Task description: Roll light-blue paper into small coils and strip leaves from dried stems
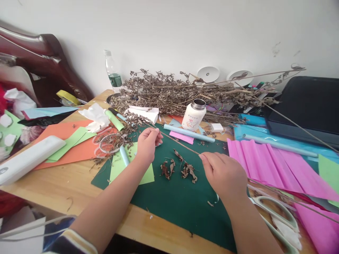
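A long dried plant stem (pixel 180 142) is stretched between my two hands above the green cutting mat (pixel 174 201). My left hand (pixel 148 140) pinches it near its leafy end, where shrivelled leaves (pixel 136 118) stick out to the left. My right hand (pixel 224 173) is closed round the stem farther along, and the stem runs on past it to the lower right. Beneath, curled dry leaves (pixel 189 169) lie loose on the mat. A rolled light-blue paper tube (pixel 189 133) and a white bottle without a lid (pixel 194 114) stand out just beyond my hands.
A heap of dried plants (pixel 164 90) lies along the wall beside a plastic water bottle (pixel 113 72). Pink crepe paper (pixel 275 162) and scissors (pixel 278 211) are at the right. Orange paper (pixel 79 150), a clear tape roll (pixel 109 143) and a white elongated device (pixel 31 160) occupy the left.
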A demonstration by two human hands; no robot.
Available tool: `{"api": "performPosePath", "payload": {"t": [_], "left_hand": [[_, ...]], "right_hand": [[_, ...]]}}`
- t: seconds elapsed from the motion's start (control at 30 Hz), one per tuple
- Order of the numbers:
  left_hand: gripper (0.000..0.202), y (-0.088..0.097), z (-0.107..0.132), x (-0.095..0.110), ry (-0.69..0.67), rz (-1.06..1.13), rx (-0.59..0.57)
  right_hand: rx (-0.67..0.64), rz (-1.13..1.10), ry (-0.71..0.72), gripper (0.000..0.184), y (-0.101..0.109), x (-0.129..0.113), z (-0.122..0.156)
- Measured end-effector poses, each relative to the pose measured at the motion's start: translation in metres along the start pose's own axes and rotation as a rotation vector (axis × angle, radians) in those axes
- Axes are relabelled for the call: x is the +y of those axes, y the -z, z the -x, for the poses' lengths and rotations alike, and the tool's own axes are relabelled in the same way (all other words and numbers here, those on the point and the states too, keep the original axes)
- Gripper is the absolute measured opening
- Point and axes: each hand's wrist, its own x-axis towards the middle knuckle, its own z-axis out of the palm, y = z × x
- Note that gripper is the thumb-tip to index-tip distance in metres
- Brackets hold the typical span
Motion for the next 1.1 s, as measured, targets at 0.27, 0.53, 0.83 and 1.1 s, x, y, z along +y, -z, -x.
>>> {"api": "performPosePath", "payload": {"t": [0.27, 0.53, 0.83, 1.1], "left_hand": [[0.018, -0.002, 0.002, -0.003, -0.023, -0.027, -0.096], [0.028, -0.002, 0.003, -0.008, -0.001, -0.070, -0.055], [0.025, -0.001, 0.004, -0.013, -0.065, -0.038, -0.133], [0.025, 0.003, 0.006, -0.012, -0.228, -0.295, -0.179]], "right_hand": [[-0.053, -0.013, -0.068, 0.025, 0.001, 0.001, -0.001], [-0.082, -0.041, -0.151, 0.024, -0.002, 0.005, 0.000], [-0.089, -0.058, -0.219, 0.026, -0.006, 0.007, 0.000], [-0.194, -0.054, -0.352, 0.027, -0.006, 0.007, 0.002]]}}
